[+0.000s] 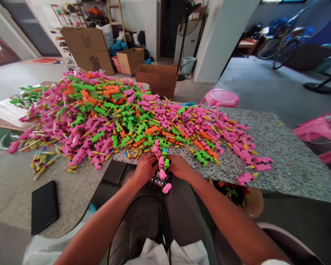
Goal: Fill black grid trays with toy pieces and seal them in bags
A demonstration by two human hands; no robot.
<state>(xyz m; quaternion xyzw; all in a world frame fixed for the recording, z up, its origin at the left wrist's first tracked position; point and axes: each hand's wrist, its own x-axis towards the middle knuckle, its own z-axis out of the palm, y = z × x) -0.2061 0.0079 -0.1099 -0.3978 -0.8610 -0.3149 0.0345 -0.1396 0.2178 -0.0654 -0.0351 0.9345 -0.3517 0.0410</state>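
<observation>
Both hands are close together at the table's front edge, above my lap. My left hand (147,168) has its fingers curled against the left side of a short row of pink toy pieces (161,162). From the right, my right hand (178,166) closes its fingertips by a green piece (167,163) in the same row; its exact hold is hidden. Below the hands a dark tray-like item (156,181) rests near my lap, with a loose pink piece (167,188) at its lower right. A large heap of pink, green and orange toys (110,110) lies just beyond.
The speckled stone table (281,158) extends to the right. A black phone (45,207) lies at the left. Under the right edge is a bowl (255,202) of dark pieces. Pink stools (222,97) and cardboard boxes (158,79) stand beyond the table.
</observation>
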